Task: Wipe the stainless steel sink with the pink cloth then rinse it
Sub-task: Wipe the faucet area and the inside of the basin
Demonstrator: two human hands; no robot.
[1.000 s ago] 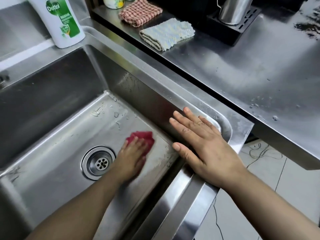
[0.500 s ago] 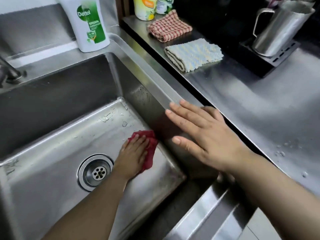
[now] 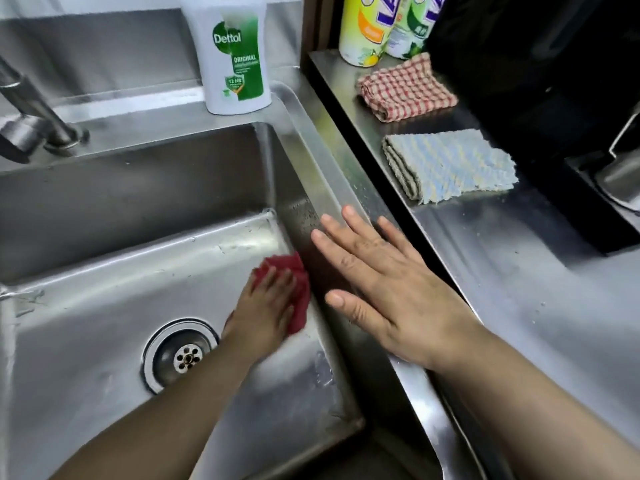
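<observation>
The stainless steel sink (image 3: 104, 323) fills the left of the head view, with its round drain (image 3: 181, 355) in the floor. The pink cloth (image 3: 299, 271) lies on the sink floor against the right wall. My left hand (image 3: 263, 306) presses flat on the cloth with straight fingers, covering most of it. Flat on the sink's right rim rests my right hand (image 3: 388, 289), fingers spread and holding nothing. Water drops sit on the right wall and floor.
A faucet (image 3: 31, 109) stands at the back left and a Dettol bottle (image 3: 235, 53) on the back ledge. The steel counter (image 3: 519, 271) on the right holds a red checked cloth (image 3: 407, 86), a striped cloth (image 3: 450, 164), bottles (image 3: 367, 26) and a steel jug (image 3: 623, 178).
My left hand has slid the pink cloth from beside the drain to the sink's right wall. My right hand has moved farther back along the rim, still flat.
</observation>
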